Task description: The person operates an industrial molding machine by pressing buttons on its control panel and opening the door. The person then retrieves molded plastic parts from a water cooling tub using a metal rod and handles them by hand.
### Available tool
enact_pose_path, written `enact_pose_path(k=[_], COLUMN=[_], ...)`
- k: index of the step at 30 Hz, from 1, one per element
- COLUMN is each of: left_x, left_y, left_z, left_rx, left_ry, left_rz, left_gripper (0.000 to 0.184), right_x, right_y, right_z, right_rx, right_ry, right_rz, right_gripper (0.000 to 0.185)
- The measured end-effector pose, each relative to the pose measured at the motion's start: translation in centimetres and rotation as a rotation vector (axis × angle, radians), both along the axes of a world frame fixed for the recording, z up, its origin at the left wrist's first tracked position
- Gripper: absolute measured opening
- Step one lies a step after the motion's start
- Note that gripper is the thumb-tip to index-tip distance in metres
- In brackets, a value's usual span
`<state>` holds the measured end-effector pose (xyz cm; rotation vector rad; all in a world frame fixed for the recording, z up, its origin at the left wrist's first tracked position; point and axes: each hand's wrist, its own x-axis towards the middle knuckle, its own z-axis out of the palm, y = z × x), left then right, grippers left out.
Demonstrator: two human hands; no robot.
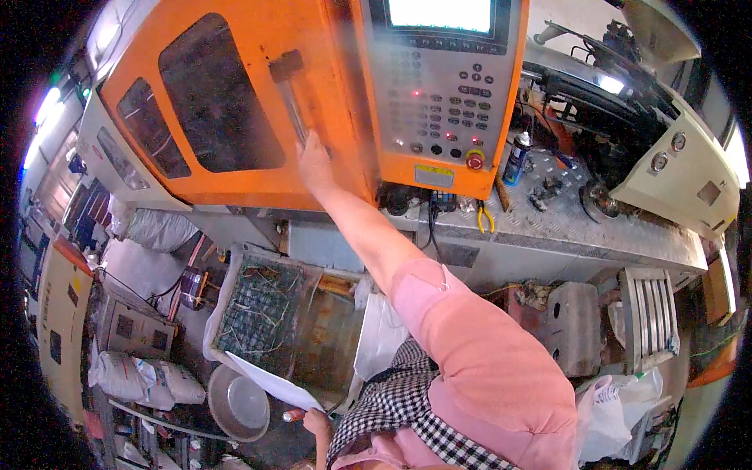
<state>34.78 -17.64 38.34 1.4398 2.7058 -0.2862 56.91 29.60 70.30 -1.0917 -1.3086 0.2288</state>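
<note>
My right hand (316,162) reaches up to the orange machine door (258,47), its fingers closed around the lower part of a grey bar handle (295,110) that has a dark block at its upper end. Low in the view, my left hand (317,424) is small and partly cut off, with its fingers curled. Beside it are a red cylinder (294,415) and the edge of a white sheet (270,381); what the fingers hold cannot be made out.
A control panel (439,94) with a red knob (475,160) stands right of the door. On the metal ledge (548,227) are a spray can (516,159) and yellow-handled pliers (486,218). Below are a large bin (222,313), a round basin (239,403) and a slatted stool (652,317).
</note>
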Motion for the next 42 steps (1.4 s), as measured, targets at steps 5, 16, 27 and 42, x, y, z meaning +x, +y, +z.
enact_pose_path(k=[5, 16, 27, 42], left_x=[0.0, -1.0, -1.3, -1.0], left_y=[0.1, -0.7, -1.1, -1.6], left_z=[-0.6, -3.3, -3.7, -2.4], left_rx=[-0.016, 0.088, 0.142, 0.145], left_ry=[0.019, 0.038, -0.008, -0.104], left_rz=[0.019, -0.039, -0.044, 0.05], left_gripper=[0.019, 0.019, 0.022, 0.014], right_x=[0.2, -0.3, -0.5, -1.0], right_y=[-1.1, -0.3, 0.2, 1.6], right_z=[0.7, 0.2, -0.2, -1.3], right_rx=[-0.029, -0.066, 0.002, 0.035], right_ry=[0.012, -0.025, -0.038, -0.247], right_rz=[0.024, -0.027, -0.045, -0.183], right_gripper=[0.028, 0.029, 0.023, 0.026])
